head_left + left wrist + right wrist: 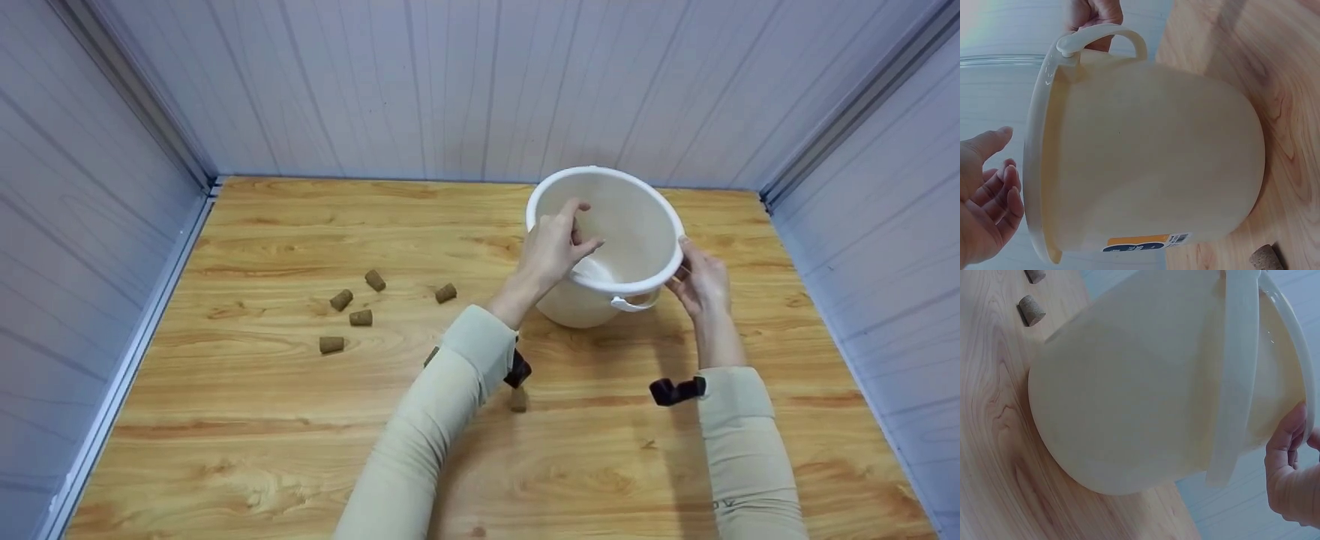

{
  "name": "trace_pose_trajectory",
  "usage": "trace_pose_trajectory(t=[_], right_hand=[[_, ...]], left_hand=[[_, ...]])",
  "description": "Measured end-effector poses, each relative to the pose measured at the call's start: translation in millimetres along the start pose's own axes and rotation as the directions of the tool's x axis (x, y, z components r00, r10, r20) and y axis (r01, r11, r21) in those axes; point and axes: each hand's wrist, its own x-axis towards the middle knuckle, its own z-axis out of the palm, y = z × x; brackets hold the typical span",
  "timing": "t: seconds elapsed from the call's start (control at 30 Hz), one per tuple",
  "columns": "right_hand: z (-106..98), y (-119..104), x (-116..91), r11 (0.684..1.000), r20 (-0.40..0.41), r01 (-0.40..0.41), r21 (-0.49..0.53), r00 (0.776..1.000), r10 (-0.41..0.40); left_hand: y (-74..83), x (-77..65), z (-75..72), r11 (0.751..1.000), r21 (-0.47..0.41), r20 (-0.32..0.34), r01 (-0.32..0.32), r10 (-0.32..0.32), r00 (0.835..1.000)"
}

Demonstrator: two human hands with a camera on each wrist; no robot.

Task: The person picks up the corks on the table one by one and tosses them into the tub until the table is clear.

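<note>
A white plastic bucket (574,309) rests on the wooden table, its mouth facing up. Over its near left rim reaches my left hand (551,244), thumb and index finger spread apart with nothing between them. The left wrist view shows this hand (988,205) beside the rim, fingers loosely bent. My right hand (703,277) grips the rim at the right, thumb and fingers on either side of it; the right wrist view shows this pinch too. A white handle (636,305) hangs below the near rim. Several brown corks (361,318) lie on the table left of the bucket.
One cork (518,400) lies near my left forearm, and another (431,356) is partly hidden behind the sleeve. Pale panelled walls (450,90) enclose the table at the back and both sides. An orange and blue label (1143,242) is on the bucket's side.
</note>
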Motion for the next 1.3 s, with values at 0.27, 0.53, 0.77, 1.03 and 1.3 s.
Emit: trace_pose_trajectory(t=[0.27, 0.53, 0.77, 1.03, 1.3], right_hand=[[1, 0, 0, 1.000, -0.001, -0.006, 0.009, 1.000, 0.006], [2, -2, -1, 1.000, -0.018, -0.022, 0.003, 1.000, 0.022], [2, -4, -2, 1.000, -0.026, -0.021, 0.008, 0.999, 0.021], [-1, -4, -3, 1.000, -0.030, -0.016, 0.009, 0.999, 0.017], [-2, -3, -4, 1.000, -0.019, -0.007, -0.001, 1.000, 0.007]], left_hand=[[2.2, -10.2, -3.6, 0.997, -0.010, -0.036, -0.073, 0.073, 0.997], [-1.0, -29.6, -7.9, 0.986, -0.081, -0.135, -0.144, 0.133, 0.982], [-3.4, -45.6, -9.4, 0.978, -0.131, -0.184, -0.165, 0.140, 0.973], [-7.3, -66.5, -11.4, 0.963, -0.211, -0.175, -0.167, 0.131, 0.976], [-17.8, -89.3, -9.1, 0.963, -0.227, -0.140, -0.145, 0.115, 0.983]])
